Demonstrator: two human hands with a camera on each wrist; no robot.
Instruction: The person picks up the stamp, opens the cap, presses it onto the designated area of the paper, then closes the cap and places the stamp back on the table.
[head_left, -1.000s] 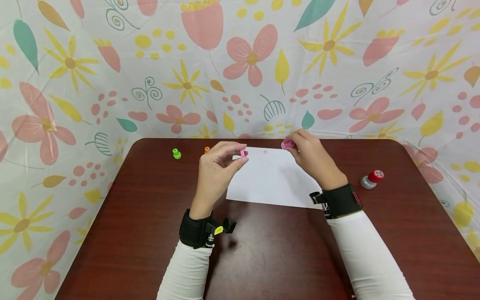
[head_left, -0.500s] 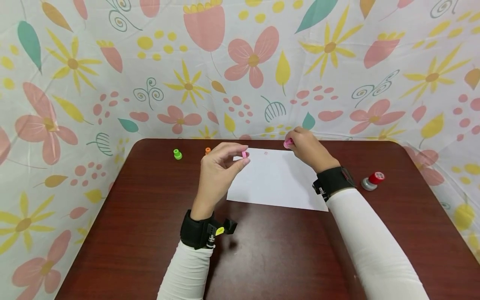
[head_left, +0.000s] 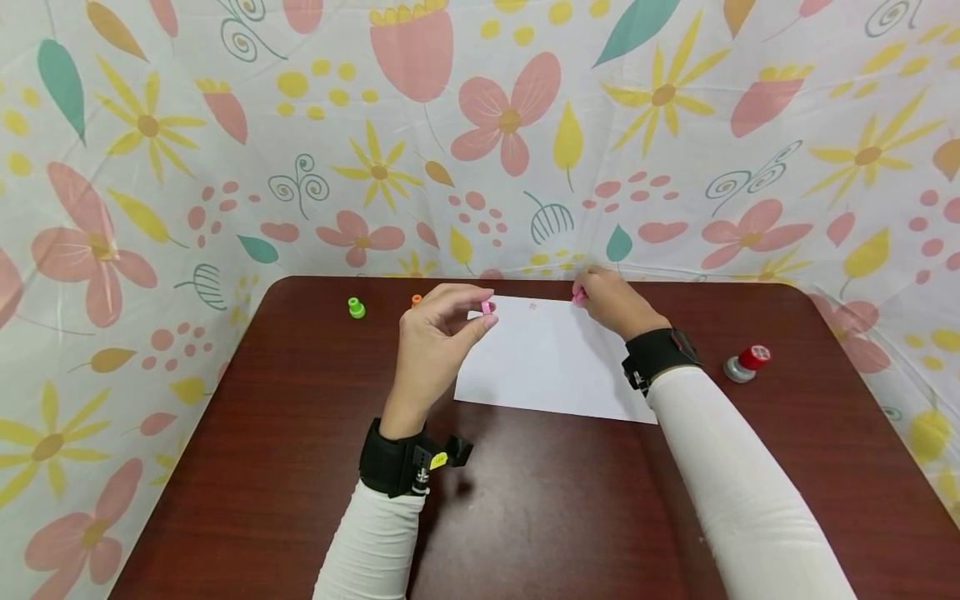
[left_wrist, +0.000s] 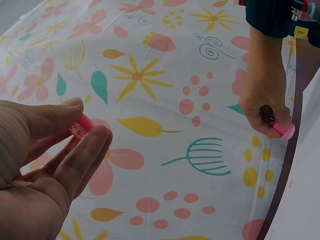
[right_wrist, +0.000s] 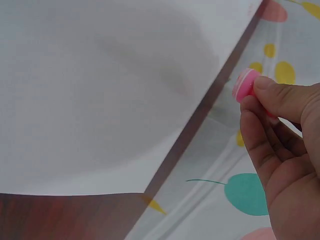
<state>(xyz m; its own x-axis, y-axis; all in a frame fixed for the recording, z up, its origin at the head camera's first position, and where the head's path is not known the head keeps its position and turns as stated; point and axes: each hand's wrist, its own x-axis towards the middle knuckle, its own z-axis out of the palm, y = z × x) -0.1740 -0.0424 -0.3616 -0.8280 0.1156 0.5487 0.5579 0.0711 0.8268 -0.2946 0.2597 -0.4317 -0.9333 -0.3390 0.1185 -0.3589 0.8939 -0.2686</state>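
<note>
Between thumb and fingertips my left hand (head_left: 431, 350) pinches a small pink cap (left_wrist: 81, 127), held up over the left side of a white sheet of paper (head_left: 547, 358). Some marking shows on the cap's side. My right hand (head_left: 618, 304) pinches a small pink stamp (right_wrist: 247, 86) near the sheet's far edge. Its round face points toward the paper, and the right wrist view shows a gap between them. Fingers hide most of the stamp's handle. A tiny reddish print (head_left: 533, 306) marks the paper near its far edge, between the hands.
On the dark wooden table (head_left: 300, 400), a green stamp (head_left: 356, 308) stands at the far left. Beside my left hand, an orange piece (head_left: 416, 300) is partly hidden. A red-topped grey stamp (head_left: 747, 364) lies at the right. Behind the table hangs a flower-patterned cloth (head_left: 502, 117).
My right hand has turned at the wrist and lowered slightly with the pink stamp, near the sheet's far edge. My left hand has stayed almost still with the cap.
</note>
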